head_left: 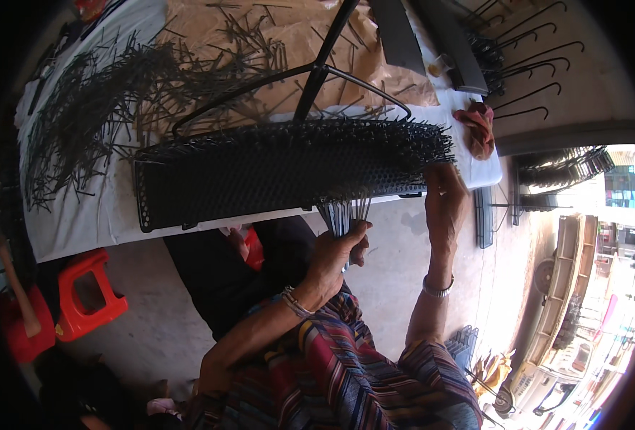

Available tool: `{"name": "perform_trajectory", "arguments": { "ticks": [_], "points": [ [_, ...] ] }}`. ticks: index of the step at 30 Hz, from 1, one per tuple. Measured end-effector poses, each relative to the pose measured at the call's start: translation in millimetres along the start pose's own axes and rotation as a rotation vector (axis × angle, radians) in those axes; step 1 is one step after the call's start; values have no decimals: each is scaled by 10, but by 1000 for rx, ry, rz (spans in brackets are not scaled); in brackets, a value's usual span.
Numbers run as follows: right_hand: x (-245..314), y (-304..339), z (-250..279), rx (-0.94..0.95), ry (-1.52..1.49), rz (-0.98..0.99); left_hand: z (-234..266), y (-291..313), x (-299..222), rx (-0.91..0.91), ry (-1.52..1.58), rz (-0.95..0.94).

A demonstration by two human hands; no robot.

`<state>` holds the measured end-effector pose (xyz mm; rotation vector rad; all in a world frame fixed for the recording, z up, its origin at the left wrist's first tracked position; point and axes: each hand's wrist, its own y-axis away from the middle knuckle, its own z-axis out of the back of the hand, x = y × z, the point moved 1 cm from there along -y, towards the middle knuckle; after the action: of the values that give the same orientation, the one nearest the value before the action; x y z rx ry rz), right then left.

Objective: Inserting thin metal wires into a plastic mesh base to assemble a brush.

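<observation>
My left hand (340, 254) is closed around a bundle of thin metal rods (340, 215), their ends fanned out toward the table. In front of me lies a long black perforated panel (260, 175), with many short dark rods (375, 140) bristling along its far side and thickest at the right end. At that right end my right hand (445, 190) is raised, its fingers closed and touching the bristling rods. Whatever sits between those fingertips is too small to make out.
Loose dark rods (95, 107) lie heaped on the white-covered table (88, 233) and brown paper (282, 86). A black branched metal frame (319, 72) rises behind the panel. A reddish cloth (477, 130) rests at the right edge. An orange stool (92, 294) stands at lower left, near another person's legs.
</observation>
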<state>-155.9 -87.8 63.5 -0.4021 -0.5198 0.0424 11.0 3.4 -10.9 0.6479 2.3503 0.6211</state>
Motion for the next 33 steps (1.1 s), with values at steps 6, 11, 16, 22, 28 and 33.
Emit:
{"name": "perform_trajectory", "arguments": {
  "ticks": [6, 11, 16, 22, 28, 33],
  "points": [
    [-59, 18, -79, 64, 242, 34, 4, 56, -12, 12, -8, 32],
    [56, 90, -88, -12, 180, 81, 9, 71, -17, 14, -17, -10],
    [64, 151, -61, -16, 305, 191, -26, 92, -37, 8, -56, -13],
    [104, 242, -36, -36, 184, 70, -55, 107, -46, 12, -64, -13],
    [347, 378, 149, 379, -324, -243, -50, 99, -48, 43, -103, 15],
    [235, 377, 97, 461, -552, -323, -42, 109, -52, 54, -154, 51]
  ]
}}
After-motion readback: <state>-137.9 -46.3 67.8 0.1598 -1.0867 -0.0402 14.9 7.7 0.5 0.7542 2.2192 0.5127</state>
